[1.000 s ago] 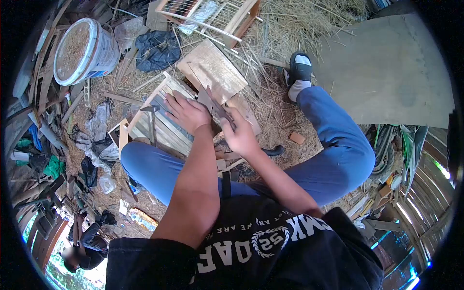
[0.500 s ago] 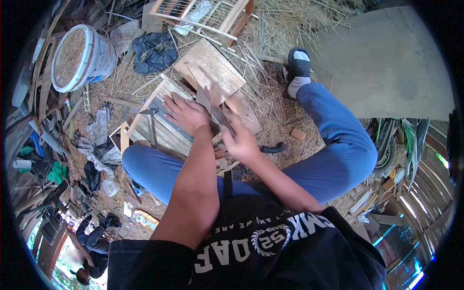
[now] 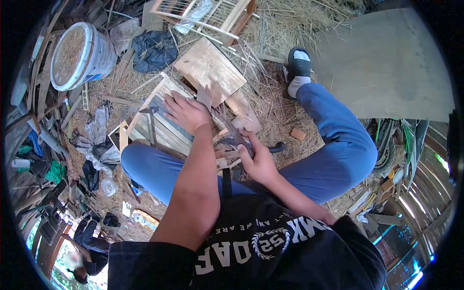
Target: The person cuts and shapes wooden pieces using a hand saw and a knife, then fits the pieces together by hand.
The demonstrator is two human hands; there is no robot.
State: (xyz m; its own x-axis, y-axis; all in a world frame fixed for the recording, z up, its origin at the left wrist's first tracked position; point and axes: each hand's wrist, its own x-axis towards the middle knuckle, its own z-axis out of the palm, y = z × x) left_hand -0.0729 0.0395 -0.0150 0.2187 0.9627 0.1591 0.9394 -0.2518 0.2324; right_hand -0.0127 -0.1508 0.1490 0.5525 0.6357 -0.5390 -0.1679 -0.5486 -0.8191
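My left hand (image 3: 186, 112) lies flat with fingers spread on a crate-like frame of wooden slats (image 3: 169, 128). A thin flat piece of wood (image 3: 204, 96) sticks out beside its thumb side. My right hand (image 3: 258, 159) is closed around a long-bladed hand tool (image 3: 233, 135), which looks like a saw. The blade points up and left, toward the wood by my left hand; its exact kind is unclear. A hammer (image 3: 152, 118) rests on the slats left of my left hand. Above lies a pale wooden board (image 3: 210, 67), with another wood piece (image 3: 244, 113) below it.
A white bucket (image 3: 87, 58) and a black plastic bag (image 3: 154, 52) stand at the upper left. A wooden rack (image 3: 208, 19) is at the top. A black curved handle (image 3: 274, 148) lies by my right hand. A large flat sheet (image 3: 386, 63) is at right. Another person (image 3: 89, 251) sits lower left.
My right hand has drawn back toward my body and to the right, pulling the long-bladed tool with it. The left hand stays in place on the slats.
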